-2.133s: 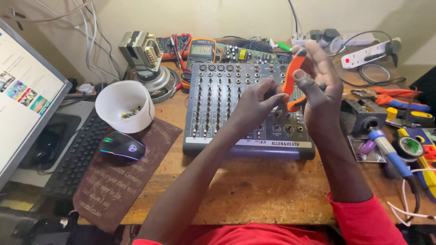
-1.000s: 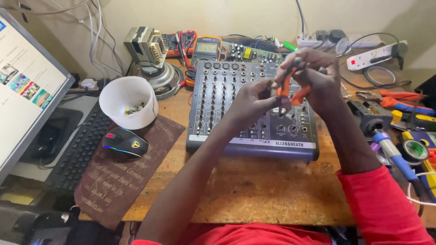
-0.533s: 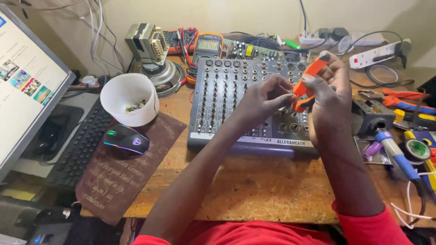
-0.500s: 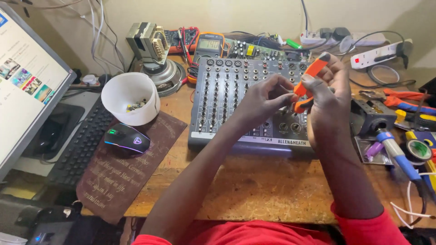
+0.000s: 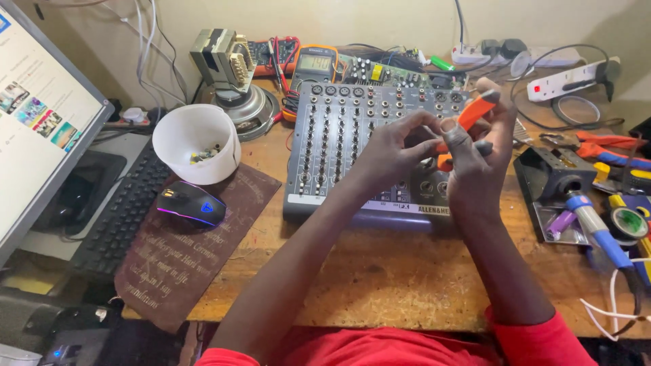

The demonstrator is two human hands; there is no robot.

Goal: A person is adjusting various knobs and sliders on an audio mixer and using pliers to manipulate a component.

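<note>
Head view: my right hand (image 5: 478, 146) grips orange-handled pliers (image 5: 468, 118) above the far right of the grey mixer (image 5: 339, 149) on the tabletop (image 5: 400, 271). My left hand (image 5: 393, 146) pinches its fingertips at the jaws, on something too small to tell. I judge I'm mid-trim; next wants a steady squeeze.

A pale cream painted wall (image 5: 380, 20) runs behind a worn wooden workbench (image 5: 407, 278) with a scuffed, chipped top. Thin grey and white cables (image 5: 152, 51) hang down the wall at the left. The light is soft and even, casting only faint shadows. Below the bench's front edge the space is dark.
</note>
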